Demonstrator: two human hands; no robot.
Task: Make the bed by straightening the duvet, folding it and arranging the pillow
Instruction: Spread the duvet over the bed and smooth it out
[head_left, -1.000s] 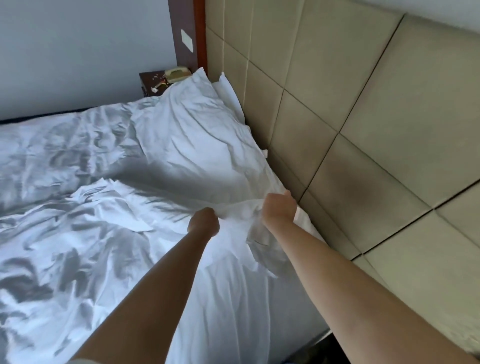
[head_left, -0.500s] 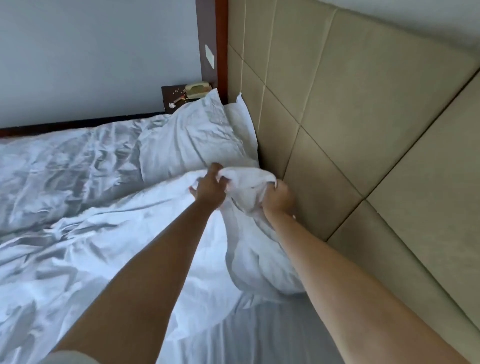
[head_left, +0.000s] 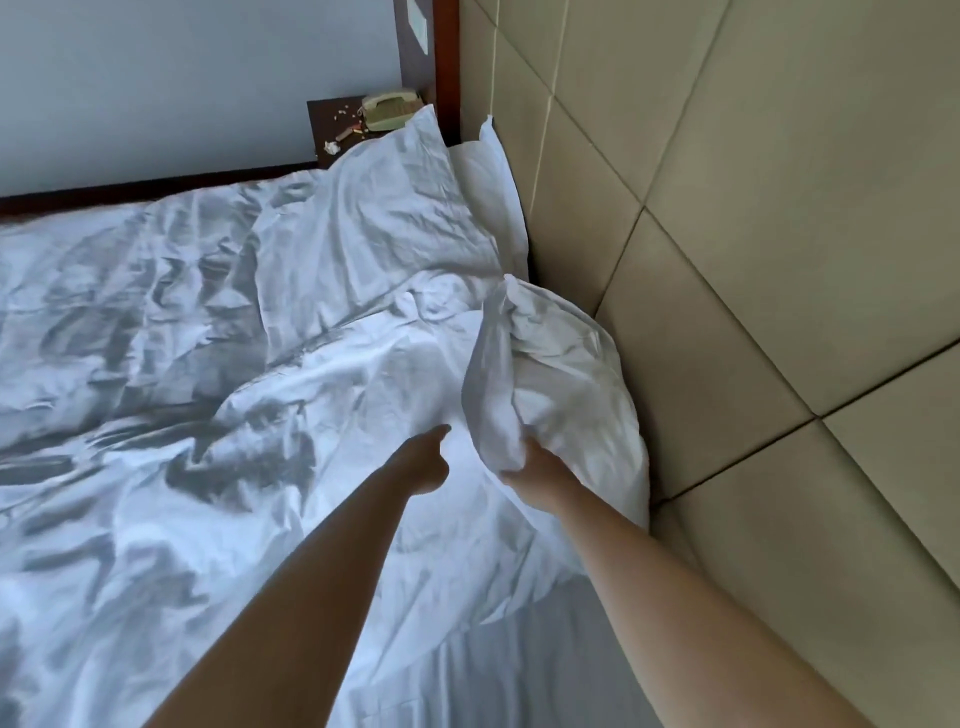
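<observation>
The pillow (head_left: 561, 384) has been swung against the headboard (head_left: 727, 260), centre right, gripped by the right hand (head_left: 530, 467); the left hand (head_left: 423, 462) has been released, loosely curled, so arranging is underway.

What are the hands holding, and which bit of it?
The right hand holds the near pillow by its lower end, bunching the fabric in its grip. The left hand holds nothing; it hovers over the duvet.

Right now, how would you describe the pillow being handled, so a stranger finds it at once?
Start at the beige padded headboard on the right. Two white pillows lean along its base; take the nearer pillow. Unlike the far pillow, which lies flat by the telephone, it stands bunched on its edge, with the right hand gripping its lower corner.
</observation>
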